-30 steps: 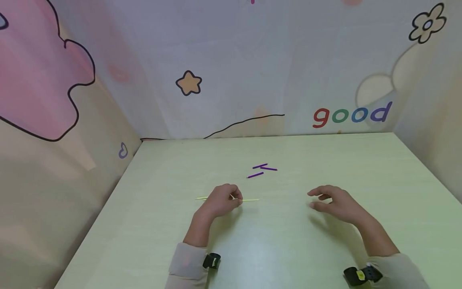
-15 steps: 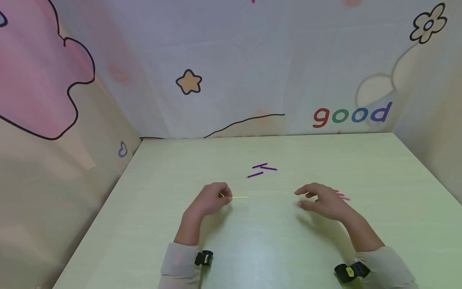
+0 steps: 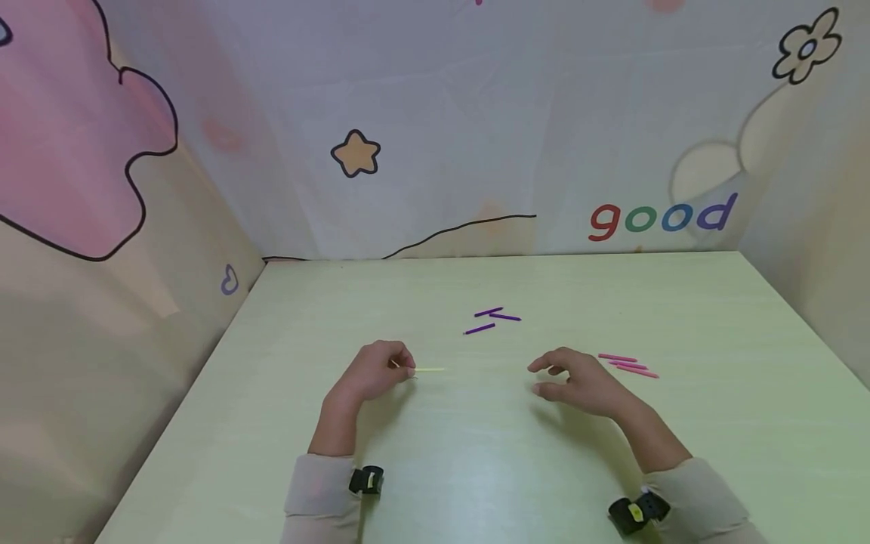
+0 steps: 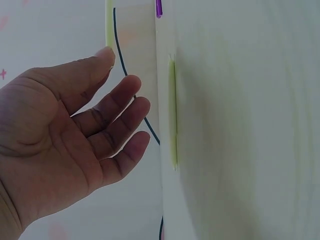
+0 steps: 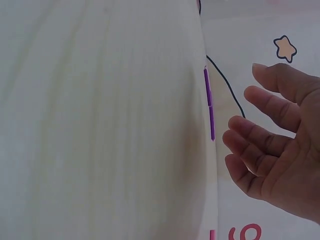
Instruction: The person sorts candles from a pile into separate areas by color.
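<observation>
My left hand (image 3: pixel 372 370) pinches a thin pale-yellow stick (image 3: pixel 430 369) between thumb and forefinger, its free end reaching right. The left wrist view shows that stick (image 4: pixel 109 22) at the thumb tip, above the table. More pale yellow (image 4: pixel 172 112) lies on the tabletop beyond the fingers, with fine wisps at its ends; I cannot tell whether it is one stick or two. To the right, my right hand (image 3: pixel 578 381) hovers with loosely bent fingers and holds nothing. Its nearest things are three pink sticks (image 3: pixel 628 367), just beyond it on the right.
Three purple sticks (image 3: pixel 480 329) lie farther back, near the middle of the pale table (image 3: pixel 462 461). Behind the table rises a printed backdrop (image 3: pixel 448 151), and side panels stand left and right.
My left hand has shifted left, carrying the yellow stick with it. The right hand has also moved left, and the pink sticks behind it have come into view. The purple sticks stay put.
</observation>
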`<state>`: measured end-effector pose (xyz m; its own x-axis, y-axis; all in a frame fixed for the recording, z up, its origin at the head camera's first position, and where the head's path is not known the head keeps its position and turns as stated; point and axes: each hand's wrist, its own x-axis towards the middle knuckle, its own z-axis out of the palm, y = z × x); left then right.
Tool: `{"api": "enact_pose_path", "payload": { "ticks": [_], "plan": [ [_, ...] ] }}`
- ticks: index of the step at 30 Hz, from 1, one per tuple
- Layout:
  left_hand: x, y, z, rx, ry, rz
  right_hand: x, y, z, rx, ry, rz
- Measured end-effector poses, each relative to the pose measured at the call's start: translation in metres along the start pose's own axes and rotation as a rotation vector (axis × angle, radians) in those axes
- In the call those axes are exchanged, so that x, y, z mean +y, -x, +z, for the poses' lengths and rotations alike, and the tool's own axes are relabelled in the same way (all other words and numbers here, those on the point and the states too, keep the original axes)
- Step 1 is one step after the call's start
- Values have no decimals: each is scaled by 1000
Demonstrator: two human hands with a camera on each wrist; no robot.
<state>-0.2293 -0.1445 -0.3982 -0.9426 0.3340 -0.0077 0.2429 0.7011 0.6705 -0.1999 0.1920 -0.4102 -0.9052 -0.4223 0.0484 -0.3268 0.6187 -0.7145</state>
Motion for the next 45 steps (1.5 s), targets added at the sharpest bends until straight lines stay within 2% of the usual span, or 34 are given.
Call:
{"api": "enact_pose_path", "payload": {
  "ticks": [15,30,38,45],
  "plan": [
    [-21,1,-18,57,-23,-76,-15,-18,16,-30,27,-46],
    [-39,-5,-23,106,-50,-122,-26,-35,33,-94,2,-86],
    [-46,-11,-23,83,-41,-140,-31,-42,42,-120,-18,-120],
    [-44,-17,-20,47,-62,-165,-35,-50,51,-134,-2,-146]
  ]
}}
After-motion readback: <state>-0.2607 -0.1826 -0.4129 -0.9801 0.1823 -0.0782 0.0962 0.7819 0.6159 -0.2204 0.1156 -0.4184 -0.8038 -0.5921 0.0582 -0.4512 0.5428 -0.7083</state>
